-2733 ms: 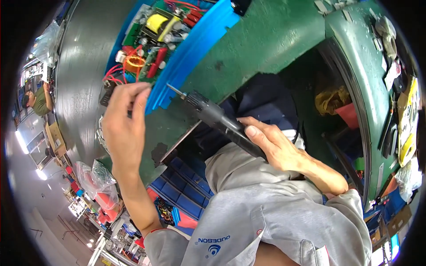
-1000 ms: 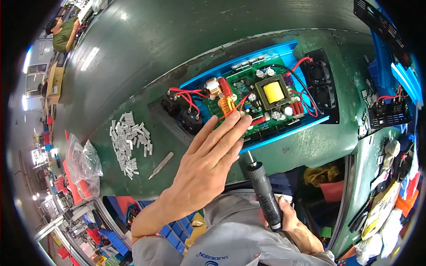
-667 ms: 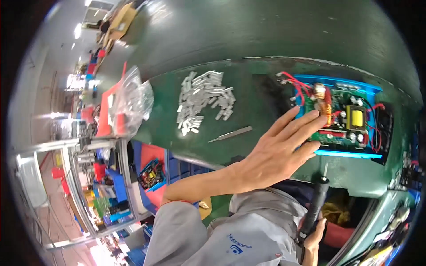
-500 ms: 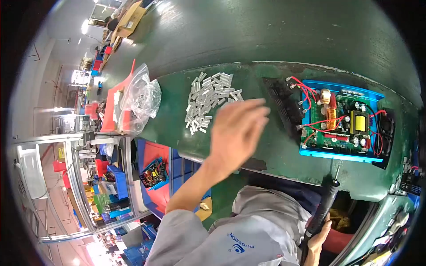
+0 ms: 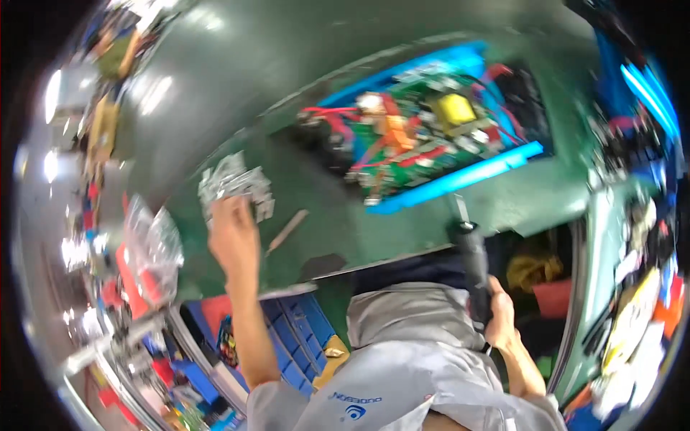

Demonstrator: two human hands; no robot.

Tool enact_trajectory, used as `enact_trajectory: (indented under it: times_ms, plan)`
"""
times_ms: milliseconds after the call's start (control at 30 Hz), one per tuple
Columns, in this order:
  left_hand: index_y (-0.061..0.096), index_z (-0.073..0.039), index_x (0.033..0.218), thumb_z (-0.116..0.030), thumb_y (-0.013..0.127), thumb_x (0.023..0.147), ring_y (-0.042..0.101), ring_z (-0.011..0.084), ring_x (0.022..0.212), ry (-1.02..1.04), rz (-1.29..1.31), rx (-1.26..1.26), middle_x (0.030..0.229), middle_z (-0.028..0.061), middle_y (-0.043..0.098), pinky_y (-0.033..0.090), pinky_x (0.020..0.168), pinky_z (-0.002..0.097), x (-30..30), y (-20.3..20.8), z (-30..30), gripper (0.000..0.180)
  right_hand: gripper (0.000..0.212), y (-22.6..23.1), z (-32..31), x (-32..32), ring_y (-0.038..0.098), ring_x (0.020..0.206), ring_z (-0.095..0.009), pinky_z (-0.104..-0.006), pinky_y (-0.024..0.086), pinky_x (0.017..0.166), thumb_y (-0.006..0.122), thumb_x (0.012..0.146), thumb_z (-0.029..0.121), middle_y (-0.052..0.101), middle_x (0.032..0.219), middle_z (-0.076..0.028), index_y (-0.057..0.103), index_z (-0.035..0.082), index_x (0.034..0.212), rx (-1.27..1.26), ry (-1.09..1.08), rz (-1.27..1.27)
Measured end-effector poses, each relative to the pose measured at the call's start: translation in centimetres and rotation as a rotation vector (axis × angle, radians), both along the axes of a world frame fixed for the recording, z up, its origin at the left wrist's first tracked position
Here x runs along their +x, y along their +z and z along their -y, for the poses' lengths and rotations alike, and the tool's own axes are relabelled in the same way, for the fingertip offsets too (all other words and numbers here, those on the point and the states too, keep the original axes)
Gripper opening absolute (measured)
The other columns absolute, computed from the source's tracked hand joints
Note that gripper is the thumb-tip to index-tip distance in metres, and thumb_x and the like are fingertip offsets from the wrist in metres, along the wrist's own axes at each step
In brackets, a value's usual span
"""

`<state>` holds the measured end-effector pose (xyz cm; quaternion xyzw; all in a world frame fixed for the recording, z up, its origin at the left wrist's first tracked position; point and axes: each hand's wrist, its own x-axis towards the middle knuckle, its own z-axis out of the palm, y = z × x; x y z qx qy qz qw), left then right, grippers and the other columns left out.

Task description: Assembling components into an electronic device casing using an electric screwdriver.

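Note:
My left hand (image 5: 235,224) reaches down to the near edge of a heap of small silver metal pieces (image 5: 231,176). Its fingers are bunched together at the heap; motion blur hides what is between them. In my right hand (image 5: 501,316) is a black power screwdriver (image 5: 473,269), gripped around its body, with its bit pointing away from me. Just beyond the bit lies a circuit board (image 5: 424,136) in a blue metal housing (image 5: 460,176), with red wires, a yellow transformer (image 5: 455,109) and a black end panel (image 5: 528,100).
A thin brownish strip (image 5: 287,231) lies on the green table (image 5: 330,230) between heap and housing. At the left stands a clear plastic bag (image 5: 154,248) by a red sheet. Blue bins (image 5: 295,327) sit below the table edge. Mixed items crowd the right side.
My view has swung, so the bench appears shifted left and tilted. My left hand has gone from above the table to the heap. The screwdriver stays in my right hand.

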<state>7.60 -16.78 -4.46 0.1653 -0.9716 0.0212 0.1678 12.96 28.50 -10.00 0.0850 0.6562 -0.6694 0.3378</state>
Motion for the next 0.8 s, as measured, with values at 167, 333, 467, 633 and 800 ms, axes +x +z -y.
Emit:
enact_trajectory:
  times_ms: [167, 333, 467, 633, 800]
  plan:
    - [0.063, 0.001, 0.106, -0.016, 0.051, 0.106, 0.062, 0.0141, 0.075, -0.028, -0.134, 0.555, 0.091, 0.0088, 0.068, 0.051, 0.071, 0.0306, -3.2, 3.1, -2.4, 0.021, 0.064, 1.3, 0.4, -0.7, 0.059, 0.075, -0.021, -0.0333, 0.046, 0.070, 0.033, 0.103, 0.053, 0.064, 0.086, -0.009, 0.048, 0.001, 0.138, 0.016, 0.076, -0.162]
    - [0.064, 0.005, 0.117, -0.013, 0.054, 0.105, 0.065, 0.0130, 0.078, -0.301, -0.040, 0.797, 0.095, 0.0100, 0.070, 0.053, 0.071, 0.0264, -8.0, 5.9, -14.0, 0.023, 0.045, 2.1, 0.4, -1.6, 0.066, 0.074, -0.037, -0.0414, 0.049, 0.072, 0.037, 0.108, 0.029, 0.065, 0.086, -0.022, 0.043, 0.003, 0.143, -0.005, 0.090, -0.171]
    - [0.063, 0.007, 0.119, -0.007, 0.058, 0.102, 0.070, 0.0163, 0.087, -0.473, 0.104, 0.966, 0.099, 0.0138, 0.072, 0.056, 0.078, 0.0272, -9.3, 5.7, -17.2, 0.022, 0.054, 2.3, 0.4, -1.7, 0.065, 0.081, -0.028, -0.0368, 0.049, 0.078, 0.029, 0.109, 0.038, 0.067, 0.094, -0.018, 0.045, -0.002, 0.141, -0.024, 0.104, -0.152]
    - [0.065, 0.006, 0.114, -0.007, 0.062, 0.100, 0.071, 0.0158, 0.087, -0.493, 0.171, 0.896, 0.097, 0.0128, 0.073, 0.055, 0.076, 0.0263, -10.2, 5.4, -19.6, 0.019, 0.053, 1.5, 0.8, -1.6, 0.064, 0.073, -0.026, -0.0363, 0.048, 0.071, 0.029, 0.109, 0.039, 0.066, 0.089, -0.019, 0.045, 0.000, 0.142, -0.050, 0.103, -0.176]
    - [0.072, -0.003, 0.100, -0.007, 0.070, 0.093, 0.068, 0.0140, 0.082, -0.471, 0.202, 0.549, 0.094, 0.0052, 0.074, 0.052, 0.078, 0.0269, -9.7, 6.0, -20.6, 0.008, 0.054, 2.1, 1.0, -2.2, 0.058, 0.063, -0.022, -0.0362, 0.044, 0.063, 0.030, 0.110, 0.040, 0.061, 0.074, -0.016, 0.045, 0.000, 0.142, -0.088, 0.092, -0.144]
